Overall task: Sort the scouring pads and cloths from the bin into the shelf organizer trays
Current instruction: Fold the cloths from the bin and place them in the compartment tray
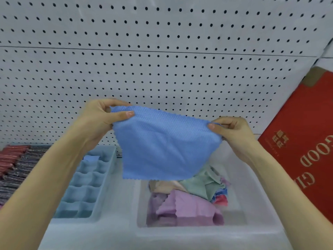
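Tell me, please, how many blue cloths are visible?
2: textured blue cloth between left hand and right hand; folded blue cloth in light-blue divided tray's far compartment. Clear bin may hide more.

Your head-worn camera, the sole view, faces forward and slightly down toward the pegboard wall (pixel 162 51), wide-angle and close: the blue cloth (pixel 162 145) pinched between your left hand (pixel 100 120) and right hand (pixel 234 131) fills mid-frame, with the bin (pixel 239 195) low in the shot.
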The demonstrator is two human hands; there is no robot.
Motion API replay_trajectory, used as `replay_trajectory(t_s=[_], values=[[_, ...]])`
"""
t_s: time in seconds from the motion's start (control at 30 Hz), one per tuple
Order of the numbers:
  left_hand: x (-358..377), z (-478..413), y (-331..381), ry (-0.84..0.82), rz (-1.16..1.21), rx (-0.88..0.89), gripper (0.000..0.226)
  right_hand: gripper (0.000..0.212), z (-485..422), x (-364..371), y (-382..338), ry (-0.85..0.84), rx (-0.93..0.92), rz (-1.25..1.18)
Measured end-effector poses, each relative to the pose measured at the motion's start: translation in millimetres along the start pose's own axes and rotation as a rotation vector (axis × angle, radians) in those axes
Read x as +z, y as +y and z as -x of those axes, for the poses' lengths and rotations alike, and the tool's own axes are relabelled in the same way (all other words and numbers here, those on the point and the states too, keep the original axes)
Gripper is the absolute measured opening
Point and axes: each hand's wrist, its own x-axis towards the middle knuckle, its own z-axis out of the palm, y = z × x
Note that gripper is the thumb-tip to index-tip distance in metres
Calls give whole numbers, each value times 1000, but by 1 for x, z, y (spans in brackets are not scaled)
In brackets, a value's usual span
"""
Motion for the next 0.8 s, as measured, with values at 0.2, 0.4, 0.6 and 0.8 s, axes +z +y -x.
replay_trajectory(t_s=[0.2,0.4,0.6,0.8], values=[[13,0,-18,140,75,13,6,21,2,7,-3,14,35,7],[40,3,-29,182,-8,78,11,12,6,24,-11,63,133,-102],[79,19,-29,75,41,105,22,15,13,50,-17,-73,183,-256],[93,34,-28,88,117,86,18,6,21,65,-20,-17,148,-221]])
